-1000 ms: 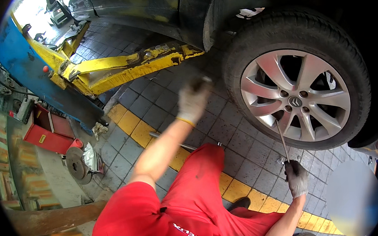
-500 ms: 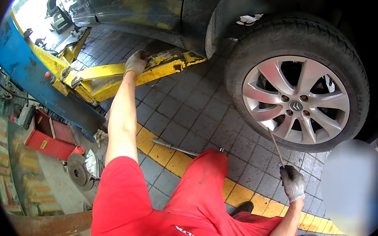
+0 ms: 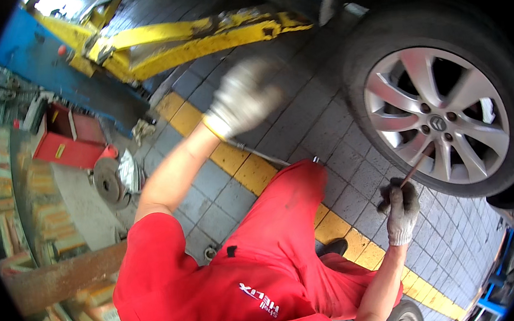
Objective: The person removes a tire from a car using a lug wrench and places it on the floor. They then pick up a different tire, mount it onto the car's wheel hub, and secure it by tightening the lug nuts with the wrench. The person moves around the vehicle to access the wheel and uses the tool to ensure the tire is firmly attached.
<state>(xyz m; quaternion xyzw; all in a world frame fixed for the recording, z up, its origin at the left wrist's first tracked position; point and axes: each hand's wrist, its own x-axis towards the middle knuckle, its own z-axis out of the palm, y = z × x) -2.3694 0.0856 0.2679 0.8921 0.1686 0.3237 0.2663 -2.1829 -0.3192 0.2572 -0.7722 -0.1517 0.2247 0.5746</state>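
Observation:
My left hand (image 3: 242,100), in a pale work glove, is raised over the tiled floor, blurred by motion. Its thumb stands apart from the fingers and nothing shows in it. My right hand (image 3: 401,208), in a glove with dark, dirty fingers, is closed round a thin rod-like tool (image 3: 417,166). That rod slants up to the silver alloy wheel (image 3: 421,79), its far end against or just in front of a lower spoke; contact cannot be made out. Bolts sit round the hub. Behind my left hand lies a long metal bar (image 3: 261,154), partly hidden by my knee.
A yellow lift arm (image 3: 196,45) reaches from a blue post (image 3: 33,49) toward the car. At left are a red metal box (image 3: 73,144), a brake disc (image 3: 108,182) and a rusty beam (image 3: 64,277). Another wheel (image 3: 405,319) lies at the lower edge.
My left hand has come off the yellow lift arm and moved nearer to me. The rod in my right hand has shifted to the wheel's lower spokes. The whole view has shifted.

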